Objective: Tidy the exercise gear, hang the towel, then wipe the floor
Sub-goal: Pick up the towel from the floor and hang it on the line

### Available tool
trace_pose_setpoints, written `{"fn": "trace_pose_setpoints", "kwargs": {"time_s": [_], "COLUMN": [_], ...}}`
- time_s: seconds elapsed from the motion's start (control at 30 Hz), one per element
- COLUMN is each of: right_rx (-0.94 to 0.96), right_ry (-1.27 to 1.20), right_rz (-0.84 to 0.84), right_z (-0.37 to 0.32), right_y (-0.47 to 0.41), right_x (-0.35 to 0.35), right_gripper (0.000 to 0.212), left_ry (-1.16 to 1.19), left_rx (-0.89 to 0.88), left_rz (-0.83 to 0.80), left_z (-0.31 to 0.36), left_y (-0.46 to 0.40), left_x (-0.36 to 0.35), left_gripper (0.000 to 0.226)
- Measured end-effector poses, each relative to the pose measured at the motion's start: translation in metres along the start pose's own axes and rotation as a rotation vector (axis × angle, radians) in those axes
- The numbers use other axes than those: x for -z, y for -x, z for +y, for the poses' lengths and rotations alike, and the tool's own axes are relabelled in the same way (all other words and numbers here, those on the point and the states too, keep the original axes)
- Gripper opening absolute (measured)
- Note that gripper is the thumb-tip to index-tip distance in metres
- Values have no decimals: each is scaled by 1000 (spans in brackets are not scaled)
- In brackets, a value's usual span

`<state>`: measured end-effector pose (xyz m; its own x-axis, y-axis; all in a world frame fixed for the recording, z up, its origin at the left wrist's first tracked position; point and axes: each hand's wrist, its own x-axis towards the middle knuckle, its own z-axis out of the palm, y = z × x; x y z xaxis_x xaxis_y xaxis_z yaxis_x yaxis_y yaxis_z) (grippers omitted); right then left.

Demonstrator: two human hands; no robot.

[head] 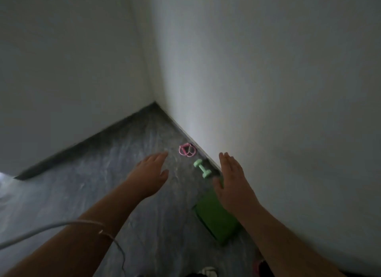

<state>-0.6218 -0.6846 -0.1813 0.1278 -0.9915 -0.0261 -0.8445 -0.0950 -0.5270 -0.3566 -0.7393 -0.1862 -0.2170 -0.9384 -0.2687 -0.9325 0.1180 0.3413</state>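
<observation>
A rolled green exercise mat [216, 217] lies on the grey floor along the right wall. Just beyond its far end rests a small mint-green dumbbell [202, 168], and further toward the corner a coiled pink resistance band [186, 150]. My right hand [234, 184] hovers over the far end of the mat, fingers spread and empty, partly covering it. My left hand [150, 173] is stretched out over bare floor to the left of the dumbbell, palm down, also empty. No towel is in view.
Two white walls meet at a corner [155, 101] ahead. A white cable [49, 228] crosses my left forearm at the lower left. A white object [5, 186] shows at the left edge, and something pink and white [255, 266] lies at the bottom edge.
</observation>
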Motion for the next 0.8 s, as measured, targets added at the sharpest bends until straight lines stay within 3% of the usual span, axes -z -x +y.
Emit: {"fn": "trace_pose_setpoints", "kwargs": {"time_s": [0.33, 0.8], "right_rx": [428, 945], "right_ry": [79, 128], "right_rz": [-115, -303], "right_z": [-223, -568], "right_y": [56, 281], "right_x": [-24, -199], "right_gripper": [72, 80], "left_ry": [-103, -5], "left_rx": [185, 768], "left_rz": [321, 509], "left_z": [-118, -287], "left_y": [256, 701], "left_x": [107, 82], "left_gripper": [66, 67]}}
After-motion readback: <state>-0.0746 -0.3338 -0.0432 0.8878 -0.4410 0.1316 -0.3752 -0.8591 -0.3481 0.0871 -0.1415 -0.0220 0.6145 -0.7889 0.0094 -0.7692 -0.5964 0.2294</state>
